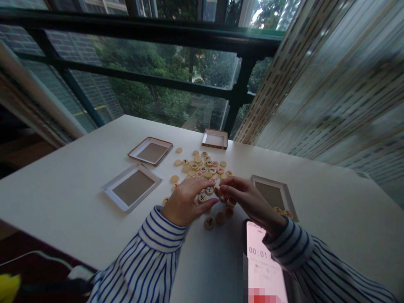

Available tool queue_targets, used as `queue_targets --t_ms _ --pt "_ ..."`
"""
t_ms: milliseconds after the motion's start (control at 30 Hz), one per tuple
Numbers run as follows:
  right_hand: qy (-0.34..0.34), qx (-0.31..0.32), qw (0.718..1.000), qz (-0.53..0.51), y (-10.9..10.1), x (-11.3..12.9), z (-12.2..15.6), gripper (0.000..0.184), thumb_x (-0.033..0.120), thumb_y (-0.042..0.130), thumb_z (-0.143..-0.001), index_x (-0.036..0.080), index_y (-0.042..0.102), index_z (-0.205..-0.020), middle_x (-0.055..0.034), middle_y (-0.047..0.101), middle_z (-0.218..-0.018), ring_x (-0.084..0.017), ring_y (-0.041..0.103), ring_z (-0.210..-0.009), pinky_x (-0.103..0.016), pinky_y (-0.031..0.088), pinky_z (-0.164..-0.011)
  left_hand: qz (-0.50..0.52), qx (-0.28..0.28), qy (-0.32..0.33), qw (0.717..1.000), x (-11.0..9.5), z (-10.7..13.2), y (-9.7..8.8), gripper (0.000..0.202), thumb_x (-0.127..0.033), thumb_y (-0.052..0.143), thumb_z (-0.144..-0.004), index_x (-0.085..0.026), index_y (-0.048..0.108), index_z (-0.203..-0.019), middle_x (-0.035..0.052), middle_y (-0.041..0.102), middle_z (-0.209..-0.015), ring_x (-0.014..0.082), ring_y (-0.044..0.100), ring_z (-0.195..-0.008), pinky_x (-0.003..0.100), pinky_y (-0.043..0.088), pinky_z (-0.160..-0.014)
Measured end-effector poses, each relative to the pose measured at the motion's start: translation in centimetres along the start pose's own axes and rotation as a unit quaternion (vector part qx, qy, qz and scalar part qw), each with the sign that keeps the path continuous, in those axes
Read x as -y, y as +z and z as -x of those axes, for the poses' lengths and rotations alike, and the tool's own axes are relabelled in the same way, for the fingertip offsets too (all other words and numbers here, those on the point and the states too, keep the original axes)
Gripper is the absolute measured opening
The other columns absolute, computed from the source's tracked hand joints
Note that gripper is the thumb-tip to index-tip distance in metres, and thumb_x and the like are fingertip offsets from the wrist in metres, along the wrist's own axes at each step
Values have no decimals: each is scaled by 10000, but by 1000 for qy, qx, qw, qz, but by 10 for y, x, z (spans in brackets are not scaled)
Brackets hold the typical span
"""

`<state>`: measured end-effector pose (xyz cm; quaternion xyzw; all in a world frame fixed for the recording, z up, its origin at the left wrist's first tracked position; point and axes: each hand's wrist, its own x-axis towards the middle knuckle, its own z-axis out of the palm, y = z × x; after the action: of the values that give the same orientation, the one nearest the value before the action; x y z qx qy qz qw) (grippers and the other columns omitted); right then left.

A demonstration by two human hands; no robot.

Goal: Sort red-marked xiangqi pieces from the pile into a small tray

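Note:
A loose heap of round wooden Chinese chess pieces (pixel 194 166), some with red or black characters and some blank side up, lies on the white table. My left hand (pixel 186 200) rests at the heap's near left side, thumb and fingers apart around several pieces. On the right, my right hand (pixel 244 195) has its fingertips pinched on a tilted Chinese chess piece (pixel 217 191). Below the hands, a black-character piece (pixel 209 223) lies near a plain-looking one (pixel 220 217). Two red-character pieces (pixel 282 212) sit in the right box tray (pixel 292 198), partly behind my right wrist.
Two shallow open boxes, a brown-rimmed one (pixel 130 156) and a white one (pixel 123 207), lie on the left. Another small box (pixel 214 146) stands at the back. A phone (pixel 263 263) showing a timer lies under my right forearm. Beyond the table (pixel 63 185) are a railing and window.

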<state>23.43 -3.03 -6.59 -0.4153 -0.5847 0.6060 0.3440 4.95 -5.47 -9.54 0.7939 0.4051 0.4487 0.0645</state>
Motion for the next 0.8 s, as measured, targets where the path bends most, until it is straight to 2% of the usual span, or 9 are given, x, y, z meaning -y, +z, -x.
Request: queue_targets --t_ms 333,667,800 --pt "9 9 1000 -15 1 -3 0 198 337 653 -727 151 594 -762 22 581 -636 -60 482 -525 -193 377 -472 1 6 16 1000 -5 -2 3 192 -261 610 -785 -179 599 -958 60 681 -892 167 617 -842 332 502 -758" --pt "9 12 1000 17 0 -4 -1 206 353 625 -755 152 583 -771 25 571 -585 -69 514 -504 -165 389 -402 18 14 12 1000 -6 -2 6 225 -173 608 -763 -172 594 -987 62 674 -931 164 611 -881 330 500 -800" --pt "7 27 999 21 -2 -7 -1 254 401 617 -756 154 601 -808 8 592 -647 -77 523 -508 -169 409 -371 18 15 10 1000 -6 -2 6 224 -155 605 -751 -166 603 -975 70 670 -924 170 611 -873 336 511 -789"
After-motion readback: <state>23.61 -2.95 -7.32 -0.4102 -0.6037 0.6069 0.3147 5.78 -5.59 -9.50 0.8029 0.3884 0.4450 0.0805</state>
